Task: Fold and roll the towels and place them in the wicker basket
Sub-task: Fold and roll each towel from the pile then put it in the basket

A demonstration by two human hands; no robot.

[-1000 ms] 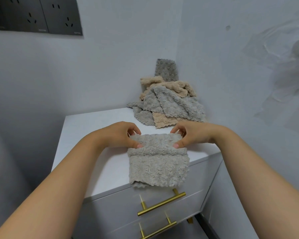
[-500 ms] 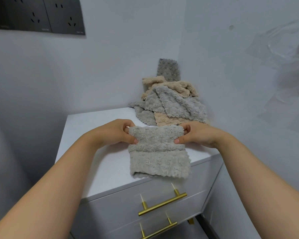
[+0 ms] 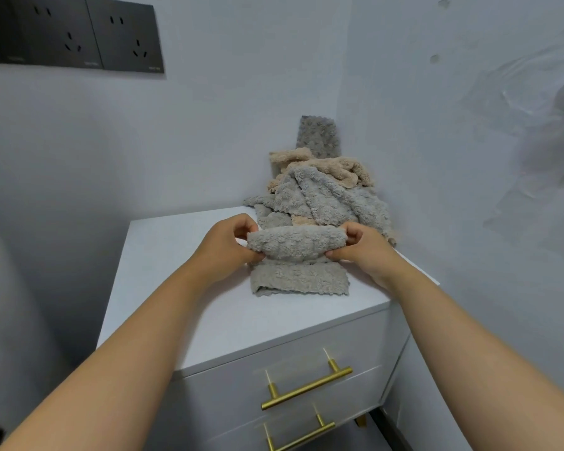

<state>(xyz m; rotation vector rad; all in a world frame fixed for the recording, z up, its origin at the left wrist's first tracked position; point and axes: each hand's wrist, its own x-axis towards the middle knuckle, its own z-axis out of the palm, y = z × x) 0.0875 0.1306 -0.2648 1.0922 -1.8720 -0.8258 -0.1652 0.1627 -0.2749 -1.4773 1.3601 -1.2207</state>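
Note:
A grey fluffy towel [image 3: 298, 278] lies on the white cabinet top [image 3: 183, 288], its far part wound into a thick roll and its near part still flat. My left hand [image 3: 225, 244] grips the roll's left end, fingers curled over it and thumb beneath. My right hand [image 3: 360, 247] grips the right end the same way. Behind the roll, a heap of grey and beige towels [image 3: 323, 193] fills the corner against the wall. No wicker basket is in view.
The cabinet has drawers with gold bar handles [image 3: 306, 388] below its front edge. Walls close in behind and on the right. Dark wall sockets [image 3: 72, 34] sit at the upper left. A dark grey cloth [image 3: 318, 136] stands against the wall behind the heap.
Both hands have moved away from me with the towel, and its rolled part has grown thicker. The flat tail no longer hangs over the cabinet's front edge.

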